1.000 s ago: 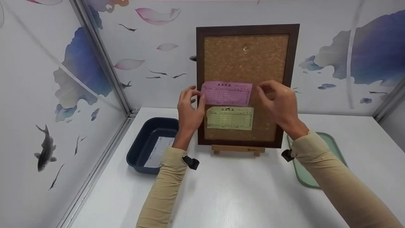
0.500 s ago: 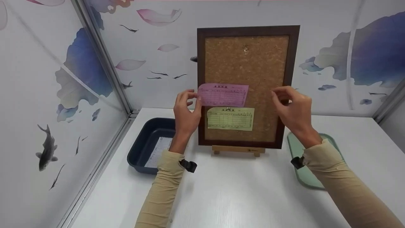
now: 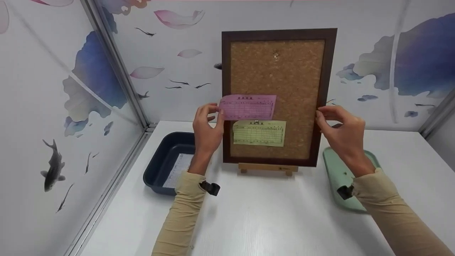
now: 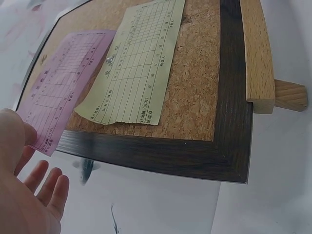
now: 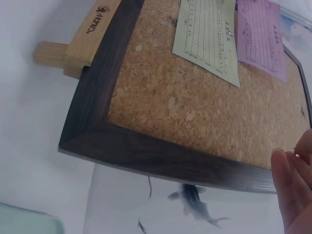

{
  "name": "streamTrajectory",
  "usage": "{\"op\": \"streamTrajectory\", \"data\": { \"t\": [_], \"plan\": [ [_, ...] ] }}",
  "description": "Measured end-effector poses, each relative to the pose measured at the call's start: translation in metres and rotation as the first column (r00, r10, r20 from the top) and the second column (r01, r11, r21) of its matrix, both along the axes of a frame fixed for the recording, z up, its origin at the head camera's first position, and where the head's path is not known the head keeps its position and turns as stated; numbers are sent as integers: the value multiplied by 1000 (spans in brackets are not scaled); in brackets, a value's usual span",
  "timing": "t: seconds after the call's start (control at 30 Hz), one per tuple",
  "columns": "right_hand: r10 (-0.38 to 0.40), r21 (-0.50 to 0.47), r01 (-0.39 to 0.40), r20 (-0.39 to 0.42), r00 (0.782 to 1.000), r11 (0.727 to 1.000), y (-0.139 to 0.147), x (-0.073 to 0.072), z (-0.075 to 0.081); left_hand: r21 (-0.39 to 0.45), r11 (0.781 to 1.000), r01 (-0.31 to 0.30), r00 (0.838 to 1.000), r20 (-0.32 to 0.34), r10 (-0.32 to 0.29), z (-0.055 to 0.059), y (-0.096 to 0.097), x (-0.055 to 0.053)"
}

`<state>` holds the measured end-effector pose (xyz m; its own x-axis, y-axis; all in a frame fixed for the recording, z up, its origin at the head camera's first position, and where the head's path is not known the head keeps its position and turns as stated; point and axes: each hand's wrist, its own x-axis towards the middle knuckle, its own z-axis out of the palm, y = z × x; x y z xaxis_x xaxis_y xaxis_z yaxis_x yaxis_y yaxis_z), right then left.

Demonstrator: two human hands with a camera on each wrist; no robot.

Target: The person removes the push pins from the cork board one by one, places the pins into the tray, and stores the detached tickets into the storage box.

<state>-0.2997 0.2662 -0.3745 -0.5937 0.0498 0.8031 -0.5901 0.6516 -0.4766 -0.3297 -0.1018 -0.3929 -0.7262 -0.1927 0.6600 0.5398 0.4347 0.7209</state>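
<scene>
My left hand (image 3: 207,126) pinches the left end of a pink printed slip (image 3: 247,107) between thumb and finger, in front of the corkboard (image 3: 277,76). Below it, a yellow-green slip (image 3: 259,133) is held to the cork by a small shiny pin (image 4: 110,60). Beside the board's right frame edge, my right hand (image 3: 343,137) has thumb and forefinger pinched together. A tiny pin tip (image 5: 295,153) shows between these fingertips in the right wrist view; the rest of it is hidden. Another pin (image 3: 276,54) sits high on the cork.
The dark-framed board stands on a small wooden easel (image 3: 268,167) on a white table (image 3: 249,217). To the left is a dark blue bin (image 3: 153,174) with white printed paper (image 3: 178,170) inside. A green tray (image 3: 346,202) lies at right, bearing a small dark speck (image 3: 344,173).
My right hand has moved right and down, from the pink slip's right end to the board's right edge. My left hand has drawn the pink slip slightly left.
</scene>
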Motion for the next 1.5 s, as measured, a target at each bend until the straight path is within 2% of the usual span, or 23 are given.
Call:
{"op": "streamTrajectory", "data": {
  "t": [0.4, 0.6, 0.87, 1.17, 1.5],
  "plan": [
    [-73, -16, 73, 25, 997, 997, 27, 15, -24, 6, 999, -40, 999, -15, 40, 1, -12, 4],
    [-106, -51, 108, 38, 994, 993, 40, 21, -38, 32, 999, -30, 1000, -4, 30, -2, -18, 8],
    [-135, -125, 148, 103, 985, 981, 59, 33, -61, 74, 997, -16, 1000, -4, 16, -10, -27, 12],
    [-129, -165, 159, 181, 975, 973, 81, 41, -85, 124, 992, -35, 999, 43, 30, -20, -45, 20],
    [-164, -123, 199, 249, 954, 972, 101, 48, -105, 124, 991, -50, 995, 87, 40, -29, -71, 23]
  ]
}}
